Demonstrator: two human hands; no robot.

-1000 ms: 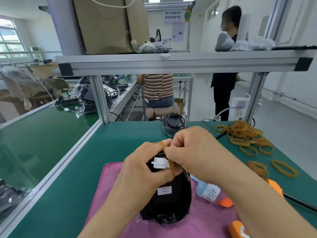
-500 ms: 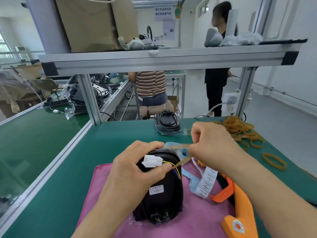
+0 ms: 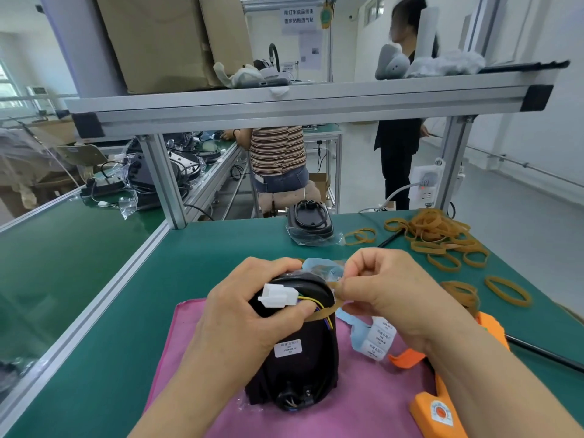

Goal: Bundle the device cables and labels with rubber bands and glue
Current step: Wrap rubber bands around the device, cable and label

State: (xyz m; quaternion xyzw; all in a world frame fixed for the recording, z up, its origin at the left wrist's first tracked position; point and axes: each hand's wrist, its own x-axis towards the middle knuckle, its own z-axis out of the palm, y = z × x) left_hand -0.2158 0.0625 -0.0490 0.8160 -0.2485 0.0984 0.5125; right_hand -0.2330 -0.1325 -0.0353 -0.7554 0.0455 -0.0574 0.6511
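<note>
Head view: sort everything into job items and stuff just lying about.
In the job: black device gripped by left hand; white connector; rubber band pinched by right hand; label strip; orange glue gun; spare bands.
Lying about: bagged device; cardboard box; power strip.

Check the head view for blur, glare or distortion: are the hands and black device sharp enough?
Head view: the left hand, the right hand and the black device are sharp; the wide-angle lens slants the shelf rail and tilts its posts; the window at far left is blown out; shadows are soft.
</note>
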